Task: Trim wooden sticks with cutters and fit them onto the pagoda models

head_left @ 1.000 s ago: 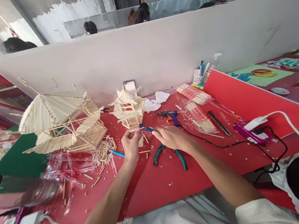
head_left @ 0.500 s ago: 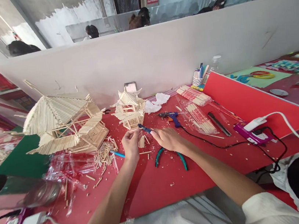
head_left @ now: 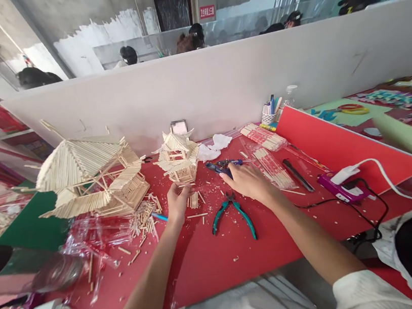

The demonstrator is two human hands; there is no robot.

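**Hands at small stick pavilion**

Left hand (head_left: 176, 203) pinching short stick, just below small stick pavilion (head_left: 178, 157). Teal pliers (head_left: 231, 212) between hands, untouched. Right hand (head_left: 247, 182) closed on glue gun (head_left: 220, 168), nozzle toward pavilion.

Your counter (head_left: 212, 256) is bright red, speckled with pale wood chips. The pliers (head_left: 232, 212) in front of you have teal handles. The small stick pavilion (head_left: 178, 157) and the larger one (head_left: 90, 178) are pale cream wood. The glue gun (head_left: 220, 167) under your right hand (head_left: 246, 182) is dark blue. A purple-and-white power strip (head_left: 338, 184) trails a black cable.
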